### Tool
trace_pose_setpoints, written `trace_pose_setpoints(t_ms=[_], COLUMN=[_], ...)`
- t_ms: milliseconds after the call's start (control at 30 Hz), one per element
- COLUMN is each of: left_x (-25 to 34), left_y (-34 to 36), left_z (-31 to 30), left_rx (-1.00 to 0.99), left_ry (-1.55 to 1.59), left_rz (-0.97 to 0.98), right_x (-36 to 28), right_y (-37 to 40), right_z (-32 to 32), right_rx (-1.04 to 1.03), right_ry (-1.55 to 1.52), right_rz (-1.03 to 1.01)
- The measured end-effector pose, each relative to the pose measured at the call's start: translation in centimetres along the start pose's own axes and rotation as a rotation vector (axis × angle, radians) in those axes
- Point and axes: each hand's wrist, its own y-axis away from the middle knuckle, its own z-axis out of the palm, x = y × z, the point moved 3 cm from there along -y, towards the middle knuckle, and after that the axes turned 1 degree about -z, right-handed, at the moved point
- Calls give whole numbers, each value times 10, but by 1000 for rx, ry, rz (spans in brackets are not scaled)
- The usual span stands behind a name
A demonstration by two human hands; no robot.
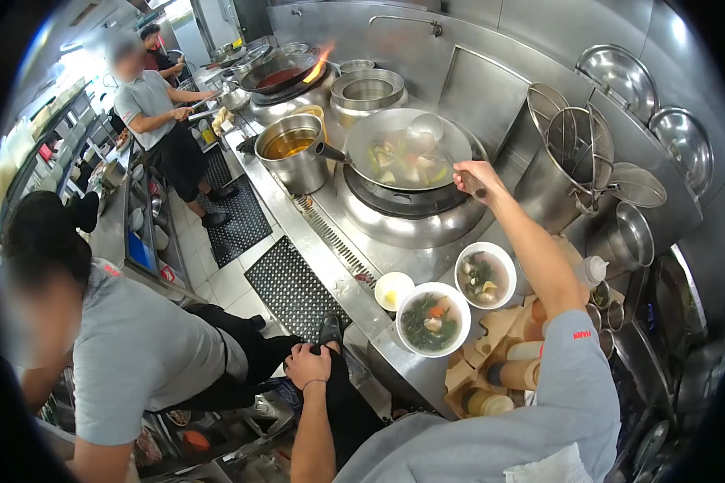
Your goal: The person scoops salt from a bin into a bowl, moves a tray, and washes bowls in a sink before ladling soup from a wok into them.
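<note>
My right hand (477, 179) is closed around the handle of a ladle (425, 127). The ladle's round bowl hangs over the far side of a wok (362, 137), whose steaming broth holds green vegetables and pale pieces. The wok sits on a round burner (411, 211), its dark handle pointing left. My left hand (308, 366) lies low on black cloth at my leg, fingers somewhat apart, with nothing seen in it. Below the wok stand two white bowls of soup with greens, one nearer (433, 348) and one farther (461, 259). Beside them is a small pale cup (394, 290) with yellow contents.
A pot of amber liquid (292, 165) stands left of the wok. Strainers fill a tall steel pot (544, 189) at right. Sauce bottles (515, 374) sit in a cardboard box. A co-worker (153, 338) leans close on my left; others stand farther back, near a flaming wok (278, 74).
</note>
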Motion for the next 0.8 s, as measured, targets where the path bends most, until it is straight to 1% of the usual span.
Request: trace_pose_setpoints(t_ms=[100, 133, 167, 233, 333, 467, 567, 600, 700, 800], left_x=[-2, -2, -1, 0, -1, 5, 8, 9, 14, 19], left_y=[-2, -3, -3, -6, -8, -7, -9, -9, -8, -3], left_z=[2, 1, 0, 1, 1, -2, 3, 4, 8, 9], left_rx=[-1, -2, -5, -21, -32, -48, -45, -64, -68, -74], left_ry=[-9, -14, -19, -21, -33, -50, -76, -65, -78, -100], left_rz=[2, -1, -2, 4, 17, 35, 46, 52, 71, 90], right_x=[-6, -9, -12, -27, -43, -58, -70, -71, -71, -69], right_y=[-1, 1, 4, 26, 69, 130, 187, 202, 252, 299], right_z=[-2, -4, -8, -3, 2, 0, 2, -2, -4, -9], right_rx=[-85, -114, -136, -145, -197, -204, -165, -170, -205, -182], right_ry=[-262, -302, -322, -332, -398, -357, -349, -305, -334, -269], right_rz=[3, -16, -24, 61, 118, 162, 179, 141, 172, 144])
